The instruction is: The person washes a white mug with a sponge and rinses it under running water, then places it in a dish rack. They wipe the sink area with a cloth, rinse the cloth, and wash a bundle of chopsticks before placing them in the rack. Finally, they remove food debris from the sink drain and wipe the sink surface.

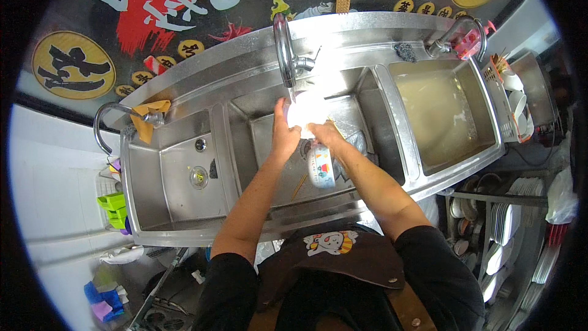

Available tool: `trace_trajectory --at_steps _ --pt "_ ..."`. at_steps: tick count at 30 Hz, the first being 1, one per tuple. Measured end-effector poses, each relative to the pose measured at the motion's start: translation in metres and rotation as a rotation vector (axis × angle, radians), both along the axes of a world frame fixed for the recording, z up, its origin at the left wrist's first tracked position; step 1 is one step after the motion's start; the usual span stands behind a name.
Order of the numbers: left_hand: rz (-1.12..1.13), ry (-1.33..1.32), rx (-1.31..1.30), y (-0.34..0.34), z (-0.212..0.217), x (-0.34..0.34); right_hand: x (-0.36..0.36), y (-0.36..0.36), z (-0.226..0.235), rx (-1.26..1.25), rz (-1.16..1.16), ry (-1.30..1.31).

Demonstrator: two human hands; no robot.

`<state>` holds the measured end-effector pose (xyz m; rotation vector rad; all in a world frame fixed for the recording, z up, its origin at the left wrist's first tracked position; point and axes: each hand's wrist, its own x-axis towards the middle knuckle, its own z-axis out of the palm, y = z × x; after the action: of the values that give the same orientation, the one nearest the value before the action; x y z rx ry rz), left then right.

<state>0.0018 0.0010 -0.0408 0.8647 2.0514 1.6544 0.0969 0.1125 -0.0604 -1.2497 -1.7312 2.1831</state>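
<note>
Over the middle sink basin [257, 135], my left hand [285, 132] and my right hand [326, 135] are closed on a white round dish [306, 110]. Glare washes out its outline, so I cannot tell its exact shape. Right above it hangs the spout of a curved metal faucet [283, 49]. A white container with coloured printed pictures [321, 167] is just below my hands, beside my right wrist. Under my right forearm, something grey and shiny [357, 142] lies in the basin. A thin brown stick [299, 187] rests on the basin floor.
The left basin [177, 193] has a drain and its own faucet [110, 110], with a yellow cloth [150, 124] beside it. Cloudy water [432, 116] fills much of the right basin. Utensils stand in a white basket [499, 101] at far right; plates [505, 227] fill a rack below.
</note>
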Motion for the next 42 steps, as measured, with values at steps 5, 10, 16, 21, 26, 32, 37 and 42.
trace_trajectory --at_steps 5,10,16,21,26,32,37,42 --pt "-0.200 -0.075 -0.263 -0.002 0.032 -0.014 -0.001 0.052 -0.039 0.643 0.209 -0.329" --pt "-0.406 0.196 -0.589 -0.007 0.030 -0.034 0.010 0.019 0.049 0.915 0.439 -0.367" --pt "-0.037 0.302 -0.495 -0.003 0.011 -0.043 0.021 0.016 0.040 0.451 0.480 -0.243" --pt "0.481 -0.010 -0.268 -0.012 -0.019 -0.033 0.015 0.002 0.048 0.360 0.351 -0.100" --pt "0.538 -1.161 0.337 0.003 -0.060 0.037 0.004 -0.017 0.054 0.658 0.315 -0.126" --pt "0.331 -0.656 -0.310 -0.021 -0.093 -0.005 0.017 -0.015 0.059 0.767 0.523 -0.306" --pt "-0.131 0.730 -0.496 -0.010 -0.047 -0.039 0.020 -0.001 0.040 0.770 0.657 -0.278" --pt "-0.669 1.130 -0.281 0.019 -0.004 -0.026 0.027 0.013 0.047 0.417 0.706 -0.285"
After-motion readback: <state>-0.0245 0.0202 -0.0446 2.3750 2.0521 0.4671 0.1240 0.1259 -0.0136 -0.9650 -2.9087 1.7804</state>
